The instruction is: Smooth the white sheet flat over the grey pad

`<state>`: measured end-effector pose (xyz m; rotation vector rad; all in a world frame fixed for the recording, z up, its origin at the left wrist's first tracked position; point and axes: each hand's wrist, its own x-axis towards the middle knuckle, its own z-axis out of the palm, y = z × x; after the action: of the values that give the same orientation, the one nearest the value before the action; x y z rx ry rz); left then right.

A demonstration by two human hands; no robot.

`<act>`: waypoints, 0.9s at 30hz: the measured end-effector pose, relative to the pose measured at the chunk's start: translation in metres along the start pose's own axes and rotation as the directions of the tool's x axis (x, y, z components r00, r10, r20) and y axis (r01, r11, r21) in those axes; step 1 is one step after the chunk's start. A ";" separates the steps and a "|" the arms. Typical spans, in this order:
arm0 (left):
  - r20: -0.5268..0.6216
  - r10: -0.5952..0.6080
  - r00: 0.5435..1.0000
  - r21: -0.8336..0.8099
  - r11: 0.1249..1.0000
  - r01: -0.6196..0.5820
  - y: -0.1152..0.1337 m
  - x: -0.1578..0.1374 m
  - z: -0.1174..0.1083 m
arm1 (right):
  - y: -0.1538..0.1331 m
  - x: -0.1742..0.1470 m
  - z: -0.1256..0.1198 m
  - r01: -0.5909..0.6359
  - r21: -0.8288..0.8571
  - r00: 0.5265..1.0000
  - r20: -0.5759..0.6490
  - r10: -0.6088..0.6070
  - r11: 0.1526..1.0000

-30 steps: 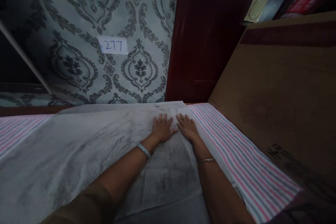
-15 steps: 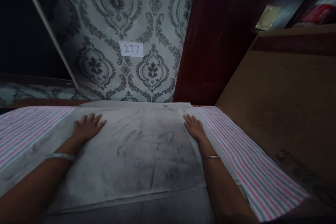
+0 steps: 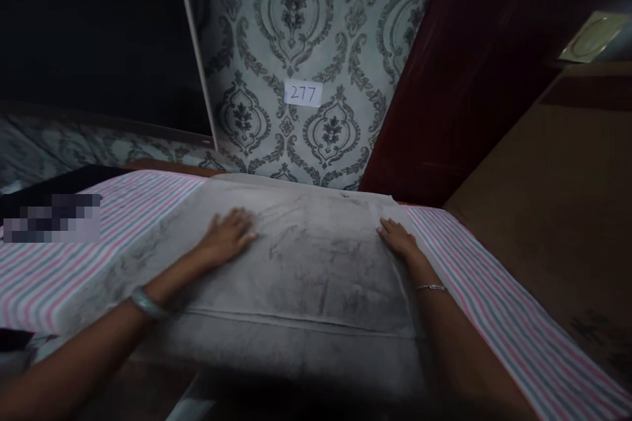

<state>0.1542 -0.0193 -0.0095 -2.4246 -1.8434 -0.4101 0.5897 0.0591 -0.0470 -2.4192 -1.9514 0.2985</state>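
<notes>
A grey plush cloth (image 3: 296, 263), folded over with its near fold edge running across, lies flat with dark brushed marks in its pile. On its left part rests my left hand (image 3: 228, 235), palm down, fingers spread and slightly smeared by motion. Near the right edge of the cloth, my right hand (image 3: 397, 239) lies flat with its fingers stretched out. Neither hand grips anything. Under the grey cloth is a pink, grey and white striped cloth (image 3: 494, 283), showing on both sides.
A large cardboard box (image 3: 553, 191) stands at the right, by a dark red panel (image 3: 419, 99). Behind is patterned wallpaper (image 3: 336, 26) with a paper label (image 3: 303, 93) reading 277. A dark screen (image 3: 99, 46) stands at the left. A blurred-out patch covers the far left of the striped cloth.
The view has turned left, so the scene sits farther right. My left hand has slid inward over the grey cloth; my right hand stays near its right edge.
</notes>
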 end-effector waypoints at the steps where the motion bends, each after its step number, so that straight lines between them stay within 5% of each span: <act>1: 0.082 0.032 0.996 -0.010 0.999 -0.031 0.012 0.001 0.002 | -0.005 -0.007 0.000 -0.008 0.007 1.000 -0.002 0.008 1.000; 6: 0.282 0.189 0.941 -0.109 0.980 -0.164 0.086 0.001 0.033 | -0.017 -0.046 0.026 0.034 -0.038 0.995 -0.088 -0.037 0.999; 10: 0.243 0.157 0.957 -0.112 0.985 -0.133 0.095 -0.016 0.053 | -0.008 -0.059 0.046 0.042 -0.070 0.989 -0.139 -0.052 0.997; 19: 0.147 -0.198 0.969 0.063 0.980 0.190 -0.026 -0.062 0.019 | 0.005 -0.050 0.059 0.083 0.000 0.975 -0.209 -0.081 0.997; 23: 0.067 -0.357 0.932 0.105 0.931 0.350 -0.082 -0.097 0.003 | 0.006 -0.051 0.059 0.088 0.017 0.976 -0.202 -0.083 0.996; 27: -0.060 -0.472 0.879 -0.048 0.881 0.470 -0.124 -0.129 -0.008 | 0.005 -0.053 0.057 0.079 0.018 0.978 -0.198 -0.074 0.997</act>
<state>0.0024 -0.1068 -0.0471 -1.9193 -2.4037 -0.5460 0.5743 0.0006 -0.0959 -2.2530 -1.9354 0.0785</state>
